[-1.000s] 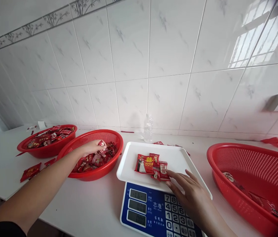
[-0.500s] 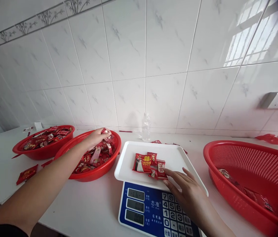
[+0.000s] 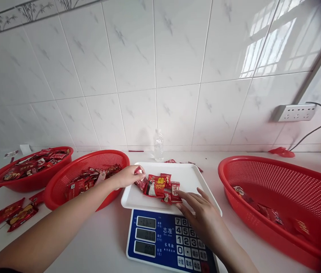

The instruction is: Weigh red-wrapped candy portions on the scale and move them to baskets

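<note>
My left hand [image 3: 129,176] pinches a small red packet [image 3: 141,182] over the left side of the white tray [image 3: 189,181]. My right hand [image 3: 199,206] has its fingers spread, with fingertips at a red and white packet [image 3: 175,192] on the tray. Next to that packet lie a larger red packet [image 3: 155,185] with a couple printed on it and two small red ones. The tray sits on a blue scale [image 3: 146,236] with three displays and a keypad, partly covered by my right hand.
Left of the tray, a red basket [image 3: 88,161] and a further basket [image 3: 49,168] hold many packets. Loose packets [image 3: 22,217] lie in front. A big red basket [image 3: 263,220] with several packets is on the right. A clear bottle [image 3: 158,146] stands behind the tray.
My left hand has moved right, from over the near left basket to the tray, holding a packet. My right hand stays by the packets. The view has shifted to the right.
</note>
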`<state>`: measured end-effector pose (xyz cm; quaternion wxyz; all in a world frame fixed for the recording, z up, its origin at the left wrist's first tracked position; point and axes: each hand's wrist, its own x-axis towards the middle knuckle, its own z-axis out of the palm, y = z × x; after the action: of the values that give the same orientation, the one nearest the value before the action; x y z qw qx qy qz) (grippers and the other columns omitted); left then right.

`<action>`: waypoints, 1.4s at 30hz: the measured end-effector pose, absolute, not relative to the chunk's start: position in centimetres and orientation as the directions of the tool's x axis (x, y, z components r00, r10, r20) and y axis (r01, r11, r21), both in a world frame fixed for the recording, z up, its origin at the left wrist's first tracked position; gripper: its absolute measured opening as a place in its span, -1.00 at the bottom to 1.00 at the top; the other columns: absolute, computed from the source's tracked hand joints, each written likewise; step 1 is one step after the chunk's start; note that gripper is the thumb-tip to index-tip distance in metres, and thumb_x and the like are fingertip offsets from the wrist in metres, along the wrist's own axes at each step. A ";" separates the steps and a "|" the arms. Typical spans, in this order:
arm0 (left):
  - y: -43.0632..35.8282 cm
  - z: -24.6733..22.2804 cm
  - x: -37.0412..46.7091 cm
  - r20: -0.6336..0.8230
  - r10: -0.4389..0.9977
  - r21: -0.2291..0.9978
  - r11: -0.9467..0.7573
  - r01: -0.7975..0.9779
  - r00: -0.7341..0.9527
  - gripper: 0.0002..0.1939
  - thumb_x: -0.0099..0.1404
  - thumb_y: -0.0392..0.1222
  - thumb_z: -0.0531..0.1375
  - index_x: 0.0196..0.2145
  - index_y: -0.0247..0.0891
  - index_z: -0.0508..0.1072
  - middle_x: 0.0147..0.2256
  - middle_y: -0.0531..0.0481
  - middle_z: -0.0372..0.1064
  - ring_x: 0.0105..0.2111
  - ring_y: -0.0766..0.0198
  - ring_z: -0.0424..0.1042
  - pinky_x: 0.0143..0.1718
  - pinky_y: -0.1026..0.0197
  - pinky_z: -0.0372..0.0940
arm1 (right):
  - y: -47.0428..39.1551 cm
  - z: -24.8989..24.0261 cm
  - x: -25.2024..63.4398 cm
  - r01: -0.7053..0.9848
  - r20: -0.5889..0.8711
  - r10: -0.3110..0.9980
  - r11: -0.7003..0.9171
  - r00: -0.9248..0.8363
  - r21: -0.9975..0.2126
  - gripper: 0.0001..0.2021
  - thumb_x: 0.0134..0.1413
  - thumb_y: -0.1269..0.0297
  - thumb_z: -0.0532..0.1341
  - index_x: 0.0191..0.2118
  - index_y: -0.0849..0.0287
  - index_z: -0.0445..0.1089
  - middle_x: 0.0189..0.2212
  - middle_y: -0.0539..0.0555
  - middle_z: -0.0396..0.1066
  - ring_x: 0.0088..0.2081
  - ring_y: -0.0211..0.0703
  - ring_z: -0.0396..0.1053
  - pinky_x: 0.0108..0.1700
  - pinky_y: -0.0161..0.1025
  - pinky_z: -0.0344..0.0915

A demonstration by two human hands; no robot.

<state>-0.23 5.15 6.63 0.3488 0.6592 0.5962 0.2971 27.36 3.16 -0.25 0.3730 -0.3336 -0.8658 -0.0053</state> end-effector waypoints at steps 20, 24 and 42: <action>1.2 6.7 2.2 -0.226 0.965 0.858 0.131 0.496 0.137 -0.65 0.16 0.10 0.20 -0.24 -0.20 0.36 -0.41 0.04 0.30 -0.35 0.22 0.41 -0.46 0.22 0.41 | 3.0 -0.3 27.3 0.674 0.685 0.603 0.706 -0.409 -0.219 -0.76 0.30 0.25 0.00 -0.09 0.13 0.37 -0.26 0.11 0.55 -0.27 -0.10 0.51 0.04 0.11 0.26; 1.2 6.8 2.2 -0.130 0.984 0.857 0.051 0.512 0.121 -0.66 0.19 0.10 0.16 -0.25 -0.21 0.35 -0.45 0.03 0.34 -0.38 0.21 0.43 -0.52 0.26 0.33 | 3.1 -0.4 27.3 0.670 0.677 0.613 0.704 -0.408 -0.235 -0.75 0.32 0.24 -0.01 -0.07 0.14 0.36 -0.25 0.12 0.55 -0.27 -0.10 0.51 0.06 0.14 0.24; 1.9 6.7 4.7 -0.048 0.965 0.883 -0.079 0.463 0.257 -0.70 0.20 -0.21 0.15 -0.09 -0.20 0.27 -0.42 0.11 0.30 -0.37 0.27 0.43 -0.25 0.17 0.32 | 3.1 -0.4 27.4 0.651 0.633 0.653 0.700 -0.416 -0.294 -0.76 0.31 0.24 0.02 -0.03 0.14 0.35 -0.26 0.09 0.54 -0.25 -0.11 0.50 0.10 0.16 0.19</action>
<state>4.65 1.94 6.67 0.4214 0.6714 0.5318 0.2981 27.43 3.10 -0.40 0.3765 -0.3873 -0.8416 0.0014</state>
